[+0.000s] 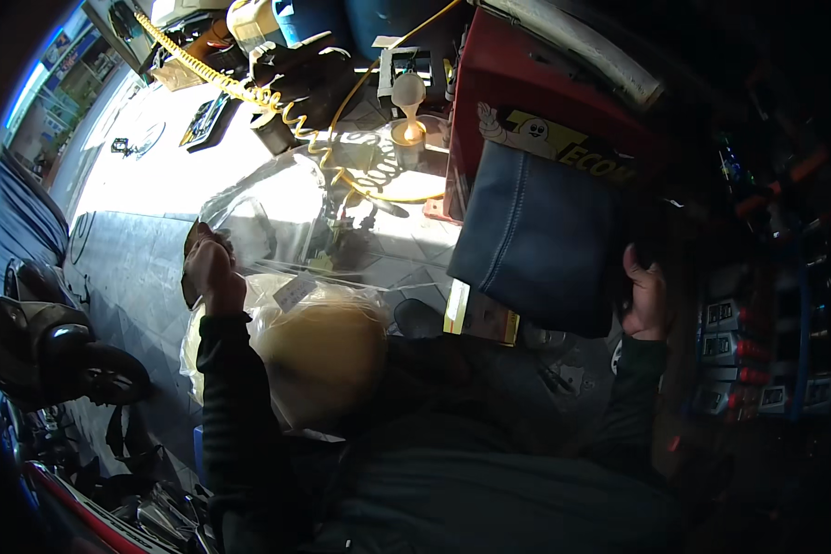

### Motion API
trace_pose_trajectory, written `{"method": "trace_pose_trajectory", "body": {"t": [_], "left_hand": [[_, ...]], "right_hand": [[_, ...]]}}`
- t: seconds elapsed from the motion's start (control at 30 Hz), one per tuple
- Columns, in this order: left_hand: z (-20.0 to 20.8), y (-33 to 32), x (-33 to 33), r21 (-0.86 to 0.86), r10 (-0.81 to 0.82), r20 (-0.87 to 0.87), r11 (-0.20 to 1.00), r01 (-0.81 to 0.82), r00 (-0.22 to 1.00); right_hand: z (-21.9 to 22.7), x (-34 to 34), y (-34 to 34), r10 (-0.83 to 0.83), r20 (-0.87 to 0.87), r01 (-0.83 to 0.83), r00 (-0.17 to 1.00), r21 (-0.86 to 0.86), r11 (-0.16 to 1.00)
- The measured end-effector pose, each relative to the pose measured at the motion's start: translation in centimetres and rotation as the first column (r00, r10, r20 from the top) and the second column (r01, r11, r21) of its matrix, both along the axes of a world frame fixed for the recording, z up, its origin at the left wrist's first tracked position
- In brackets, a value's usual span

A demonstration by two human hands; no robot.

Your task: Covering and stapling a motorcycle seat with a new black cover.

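Observation:
My left hand point(214, 275) is closed in a fist at the left, gripping a dark brown, thin-edged piece point(192, 265) whose kind I cannot make out. Below and right of it lies a yellowish, padded-looking piece point(328, 346) in clear plastic wrap, with a small white label point(294, 292) on top. On the right, a dark blue cover point(526, 222) with a double stitched seam hangs in front of a red box point(475, 111). My right hand point(644, 297) is at the cover's right edge, thumb up, its other fingers mostly hidden in shadow.
A coiled yellow hose point(222, 81) runs across the sunlit far side. Beyond the plastic stands a pale bulb-topped object point(408, 97). A motorcycle point(60, 346) is parked at left. Shelves with small boxed goods point(725, 346) line the dark right side.

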State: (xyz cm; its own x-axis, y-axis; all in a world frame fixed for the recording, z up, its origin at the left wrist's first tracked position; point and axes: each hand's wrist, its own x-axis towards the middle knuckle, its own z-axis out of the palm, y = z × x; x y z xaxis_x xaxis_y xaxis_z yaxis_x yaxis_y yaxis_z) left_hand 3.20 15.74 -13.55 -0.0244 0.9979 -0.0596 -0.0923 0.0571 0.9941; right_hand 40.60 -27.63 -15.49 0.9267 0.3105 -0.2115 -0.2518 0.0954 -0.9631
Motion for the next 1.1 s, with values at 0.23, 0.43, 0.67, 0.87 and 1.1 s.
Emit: {"method": "trace_pose_trajectory", "body": {"t": [0.23,0.43,0.67,0.87,1.1], "left_hand": [[-2.5,-8.6,12.2,0.035,-0.41,-0.214,0.904,0.426,0.887],[-5.1,-17.2,15.9,-0.088,-0.858,-0.469,0.284,0.955,0.212],[1.3,-14.3,3.7,0.021,-0.614,0.556,0.684,0.729,0.56],[5.8,-20.5,-6.3,0.403,-0.409,-0.006,0.834,0.377,0.912],[6.9,-25.0,-21.3,0.007,-0.055,0.766,0.997,0.077,0.64]], "right_hand": [[9.7,-1.3,-5.7,-0.132,0.557,0.174,0.82,-0.023,0.985],[13.7,-3.0,-3.5,0.142,0.504,-0.191,0.852,0.045,0.981],[8.4,-2.0,5.7,0.963,0.063,-0.506,0.261,0.859,0.081],[7.0,-7.4,18.3,0.861,0.124,0.003,-0.493,0.99,-0.141],[5.9,-9.7,26.6,0.849,-0.079,-0.581,-0.522,0.762,-0.286]]}}
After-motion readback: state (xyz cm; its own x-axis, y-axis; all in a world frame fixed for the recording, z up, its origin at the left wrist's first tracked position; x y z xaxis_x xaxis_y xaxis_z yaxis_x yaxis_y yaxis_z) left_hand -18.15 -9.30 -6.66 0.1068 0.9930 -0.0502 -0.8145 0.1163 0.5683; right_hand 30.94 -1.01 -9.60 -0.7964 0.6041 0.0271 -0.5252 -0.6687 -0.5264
